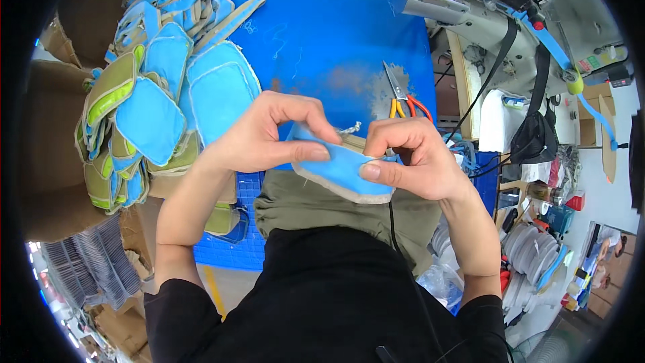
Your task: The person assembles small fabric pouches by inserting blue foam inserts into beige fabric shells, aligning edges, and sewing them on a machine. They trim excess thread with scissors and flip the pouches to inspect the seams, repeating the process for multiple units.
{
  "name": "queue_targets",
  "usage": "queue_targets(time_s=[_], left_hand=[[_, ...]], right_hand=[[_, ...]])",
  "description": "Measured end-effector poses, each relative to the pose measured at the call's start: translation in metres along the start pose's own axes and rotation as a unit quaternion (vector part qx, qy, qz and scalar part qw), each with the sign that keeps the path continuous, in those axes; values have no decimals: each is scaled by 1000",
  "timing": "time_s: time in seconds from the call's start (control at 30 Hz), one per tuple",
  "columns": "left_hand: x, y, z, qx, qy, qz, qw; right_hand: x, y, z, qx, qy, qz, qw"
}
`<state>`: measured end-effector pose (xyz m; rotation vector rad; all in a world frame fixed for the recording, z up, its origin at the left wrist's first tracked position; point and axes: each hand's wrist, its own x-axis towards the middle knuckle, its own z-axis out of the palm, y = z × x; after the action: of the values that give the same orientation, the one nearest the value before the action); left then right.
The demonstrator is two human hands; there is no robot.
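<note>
Between my two hands, above my lap, is a small blue fabric pouch [342, 173] with a beige edge along its lower side. My left hand [282, 131] pinches its left end between thumb and fingers. At the other end my right hand [413, 158] grips the upper edge, thumb on the blue face. A tan strip and a bit of whitish thread or cord [351, 128] show at the top, between the hands. Just beyond my right hand lie scissors [402, 97] with orange and red handles, blades pointing away from me.
A large heap of blue and olive sewn fabric pieces [151, 121] fills the left side, beside a cardboard box [50, 154]. The blue tabletop [316, 27] has loose threads and a worn patch. A sewing machine [463, 13] stands at the far right, with a hanging blue strap [551, 47].
</note>
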<state>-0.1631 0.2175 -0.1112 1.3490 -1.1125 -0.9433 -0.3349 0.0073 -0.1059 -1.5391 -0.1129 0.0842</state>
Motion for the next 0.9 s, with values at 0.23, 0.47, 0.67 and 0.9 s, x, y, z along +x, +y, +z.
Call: queue_targets(time_s=[0.23, 0.47, 0.67, 0.9], left_hand=[[-3, -4, 0, 16, -2, 20, 1000], [-8, -25, 3, 40, 14, 13, 999], [-40, -73, -42, 403, 118, 70, 905], [-121, -56, -90, 594, 271, -81, 753]], right_hand=[[-3, 7, 2, -20, 9, 3, 1000], [-4, 6, 2, -130, 25, -3, 991], [-17, 18, 10, -231, 12, 13, 973], [-30, 18, 23, -386, -15, -39, 922]])
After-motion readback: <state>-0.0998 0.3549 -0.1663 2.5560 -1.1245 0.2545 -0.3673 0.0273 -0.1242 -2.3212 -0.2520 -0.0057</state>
